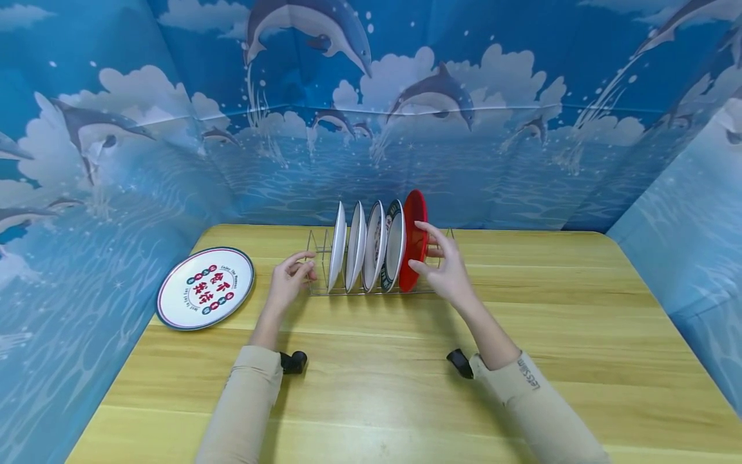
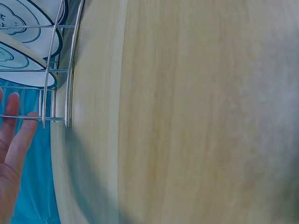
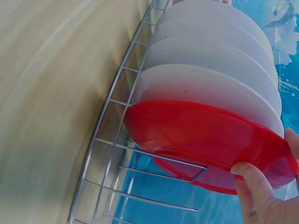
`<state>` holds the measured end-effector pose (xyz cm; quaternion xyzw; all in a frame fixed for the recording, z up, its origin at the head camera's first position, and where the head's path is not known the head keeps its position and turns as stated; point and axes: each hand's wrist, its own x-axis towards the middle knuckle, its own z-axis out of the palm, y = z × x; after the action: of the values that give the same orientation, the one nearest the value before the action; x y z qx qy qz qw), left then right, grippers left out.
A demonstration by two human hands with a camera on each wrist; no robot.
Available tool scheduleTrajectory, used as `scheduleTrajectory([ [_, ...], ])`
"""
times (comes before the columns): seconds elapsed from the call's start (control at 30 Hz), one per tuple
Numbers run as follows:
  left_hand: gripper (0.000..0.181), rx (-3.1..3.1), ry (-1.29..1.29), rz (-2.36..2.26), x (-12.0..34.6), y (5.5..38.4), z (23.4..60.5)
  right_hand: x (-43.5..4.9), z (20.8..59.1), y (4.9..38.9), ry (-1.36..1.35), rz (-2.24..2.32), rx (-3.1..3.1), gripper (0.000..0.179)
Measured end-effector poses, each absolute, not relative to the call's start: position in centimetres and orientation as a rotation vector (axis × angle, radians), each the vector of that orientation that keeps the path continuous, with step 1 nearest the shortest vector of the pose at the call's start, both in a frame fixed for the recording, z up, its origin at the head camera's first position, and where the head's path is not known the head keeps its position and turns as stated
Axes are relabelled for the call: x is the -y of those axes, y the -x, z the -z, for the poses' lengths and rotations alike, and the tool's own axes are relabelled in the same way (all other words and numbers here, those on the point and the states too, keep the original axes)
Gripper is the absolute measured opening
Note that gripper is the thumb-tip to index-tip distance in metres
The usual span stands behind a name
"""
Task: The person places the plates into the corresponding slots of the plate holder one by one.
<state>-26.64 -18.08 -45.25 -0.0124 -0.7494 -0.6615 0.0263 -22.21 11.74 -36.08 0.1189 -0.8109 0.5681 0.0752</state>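
Note:
A red plate (image 1: 414, 241) stands on edge at the right of a row in a wire dish rack (image 1: 315, 294). My right hand (image 1: 445, 267) grips its right side, the thumb pressed to its underside in the right wrist view. To its left, several white plates (image 3: 205, 86) stand upright in the slots, some with dark patterned rims. My left hand (image 1: 288, 278) is at the rack's left end, its fingers loosely bent. In the left wrist view its fingers (image 2: 21, 144) overlap the end wires, below the nearest white plates.
A white plate with a blue rim and red characters (image 1: 205, 288) lies flat on the wooden table (image 1: 359, 393), left of the rack. A blue dolphin-print cloth (image 1: 371, 161) hangs behind the table and along both sides. The rack's right-end wires (image 3: 154, 200) stick out past the red plate.

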Motion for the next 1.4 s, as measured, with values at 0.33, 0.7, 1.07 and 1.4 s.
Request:
scheduleTrajectory([
  [0.33,0.032,2.309,0.026,2.098,17.6,25.6,43.4,-11.4,35.5,21.1,-0.364,-1.686,2.448,0.061],
  [0.7,0.035,2.323,0.034,1.981,17.7,26.4,45.3,-12.4,38.3,23.0,-0.445,-1.685,2.47,0.067],
  [1.07,0.035,2.234,0.093,1.844,17.8,25.6,45.5,-12.3,37.7,22.5,-0.36,-1.531,2.465,0.067],
  [1.4,0.035,2.067,-0.095,1.787,20.8,20.8,42.4,-9.9,36.8,20.9,-0.5,-1.323,1.981,0.047],
])
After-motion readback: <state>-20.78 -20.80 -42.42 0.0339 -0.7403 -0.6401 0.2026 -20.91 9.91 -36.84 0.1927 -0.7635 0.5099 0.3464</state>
